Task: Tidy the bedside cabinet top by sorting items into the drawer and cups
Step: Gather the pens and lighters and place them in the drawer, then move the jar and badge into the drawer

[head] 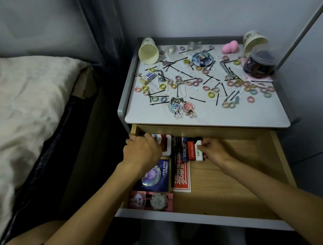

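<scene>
The wooden drawer is pulled out under the white cabinet top. My left hand reaches into its back left corner over a white and red box; what it holds is hidden. My right hand pinches a white tube with green print beside a red box. On top lie many pastel hair ties, black bobby pins, two character keychains, a round badge, an eraser and two paper cups.
A clear jar of dark hair ties and a pink sponge stand at the back right. The drawer's left side holds a blue card pack, pens, a red packet and pink cards. A bed lies left.
</scene>
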